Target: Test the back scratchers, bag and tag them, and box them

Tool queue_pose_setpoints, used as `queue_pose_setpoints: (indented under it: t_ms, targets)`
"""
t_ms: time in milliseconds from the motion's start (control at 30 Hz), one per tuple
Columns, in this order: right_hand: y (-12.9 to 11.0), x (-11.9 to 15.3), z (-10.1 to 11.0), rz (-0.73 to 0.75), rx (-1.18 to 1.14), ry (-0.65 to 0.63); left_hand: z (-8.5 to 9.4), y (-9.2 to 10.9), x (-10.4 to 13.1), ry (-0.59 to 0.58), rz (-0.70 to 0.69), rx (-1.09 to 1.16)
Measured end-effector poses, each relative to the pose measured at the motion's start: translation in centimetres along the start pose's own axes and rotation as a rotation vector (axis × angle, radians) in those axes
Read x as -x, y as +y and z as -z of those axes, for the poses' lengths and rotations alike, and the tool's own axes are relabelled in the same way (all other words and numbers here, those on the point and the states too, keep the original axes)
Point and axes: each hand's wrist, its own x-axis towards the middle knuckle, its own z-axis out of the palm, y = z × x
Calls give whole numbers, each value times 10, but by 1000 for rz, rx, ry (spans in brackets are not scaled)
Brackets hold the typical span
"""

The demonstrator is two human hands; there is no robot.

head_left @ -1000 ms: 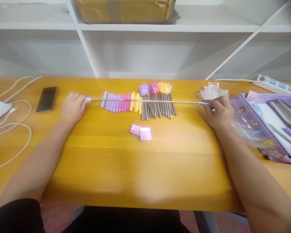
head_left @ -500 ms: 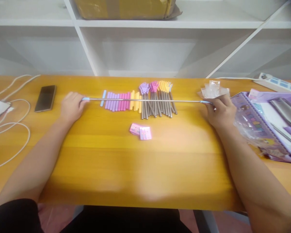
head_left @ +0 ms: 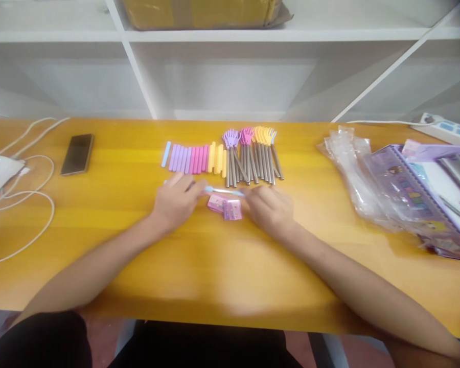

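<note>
Between my two hands is a telescopic back scratcher (head_left: 223,190) with light blue ends and a short stretch of metal rod showing. My left hand (head_left: 176,200) is closed around its blue grip, and my right hand (head_left: 269,207) pinches the other blue end, whose tip is hidden by the fingers. Just below it lie small pink printed cards (head_left: 233,209). Beyond the hands is a row of blue, purple, pink and yellow sticks (head_left: 187,159). Right of that row, several back scratchers (head_left: 253,156) with hand-shaped heads and metal rods lie together.
A phone (head_left: 77,154) and white cables (head_left: 42,191) are on the left. Clear plastic bags (head_left: 354,174) overlap a purple printed box (head_left: 414,199) on the right. A power strip (head_left: 446,128) lies at the back right. White shelving (head_left: 230,37) rises behind the table.
Both hands have come inward and nearer to me, and the back scratcher's long rod has been pushed in to a short length. The plastic bags on the right are more in view.
</note>
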Motion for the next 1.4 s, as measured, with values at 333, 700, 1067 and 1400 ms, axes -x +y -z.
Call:
queue_pose_setpoints:
  t_ms: [333, 700, 1067, 1400]
  targets:
    - [-15, -5, 2, 118, -59, -54, -23, -4, 12, -9, -104, 96]
    - [-11, -3, -2, 35, -180, -109, -23, -5, 11, -48, -137, 265]
    - [-12, -5, -1, 90, -208, -137, -20, -1, 10, -2, -92, 268]
    - [-14, -7, 4, 182, -106, -140, -14, -5, 4, -6, -52, 127]
